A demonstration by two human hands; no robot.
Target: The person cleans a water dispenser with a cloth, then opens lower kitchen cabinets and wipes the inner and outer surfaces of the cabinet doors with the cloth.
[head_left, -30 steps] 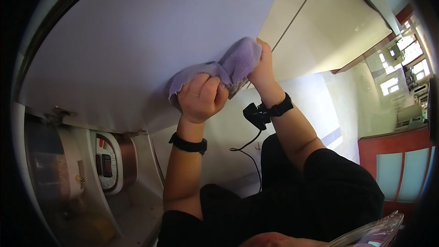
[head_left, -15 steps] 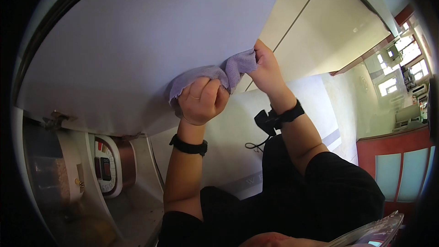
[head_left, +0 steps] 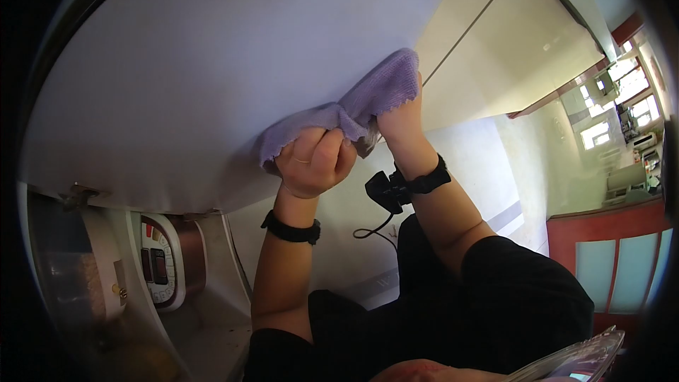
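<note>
A purple cloth (head_left: 378, 90) with a jagged edge lies against a large white cabinet door (head_left: 212, 64). My left hand (head_left: 311, 163), a ring on one finger, is closed on the cloth's left part and presses close to the door's lower edge. The cloth's right part is draped over my right hand (head_left: 402, 124), hiding its fingers, near the door's right edge. Between the hands the cloth is bunched.
Door hinges (head_left: 81, 194) show at the lower left. Inside the cabinet stand a rice cooker (head_left: 161, 262) and a clear-sided container (head_left: 88, 269). Cream cabinet fronts (head_left: 509, 42) are beyond the door. A black device with a cord (head_left: 387, 189) hangs by my right wrist.
My right hand has moved slightly left and down, behind the cloth, whose right end now rises over its fingers. My left hand has barely moved, still gripping the cloth.
</note>
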